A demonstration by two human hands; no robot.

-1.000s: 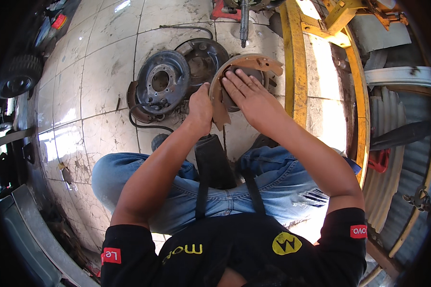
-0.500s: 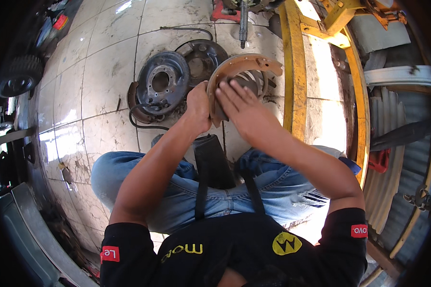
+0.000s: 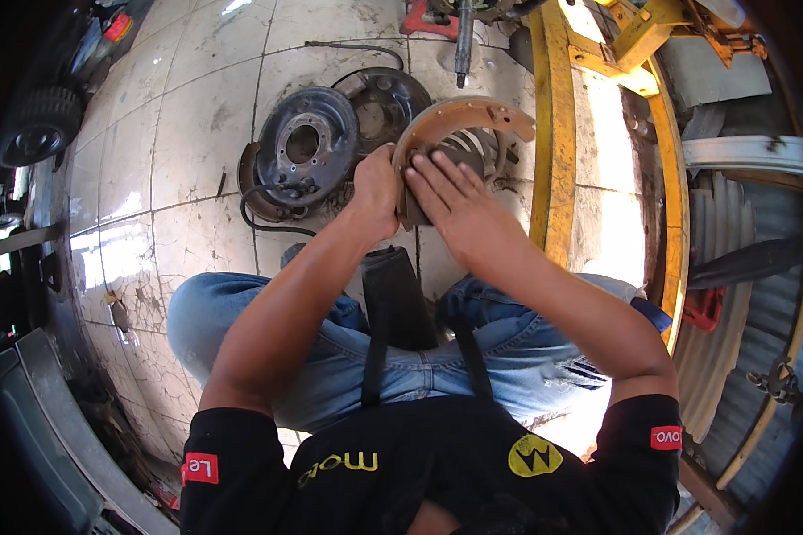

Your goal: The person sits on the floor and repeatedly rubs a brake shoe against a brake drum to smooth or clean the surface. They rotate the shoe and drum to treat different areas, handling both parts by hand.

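My left hand (image 3: 377,192) is closed around the lower left end of a curved, rust-brown brake shoe (image 3: 459,114), which is raised above the floor with its arc upward. My right hand (image 3: 459,201) lies against the inner side of the shoe, its fingers stretched out and close together. A dark flat piece (image 3: 469,159) shows beside these fingers; what it is I cannot make out. Left of the shoe, a black round brake backing plate (image 3: 279,120) lies on the floor, overlapping a second one (image 3: 410,91). Another curved shoe (image 3: 248,183) sticks out beneath the nearer plate.
A black hose (image 3: 257,228) runs from the nearer plate. A yellow metal frame (image 3: 555,134) stands close on the right, with a red stand (image 3: 428,18) and a metal shaft (image 3: 463,49) ahead. Tyres (image 3: 43,125) are at the far left. My crossed legs (image 3: 227,321) border the near side.
My right hand has shifted very slightly along the shoe. The left hand keeps its hold. The whole view has moved a little, and the plates lie as before.
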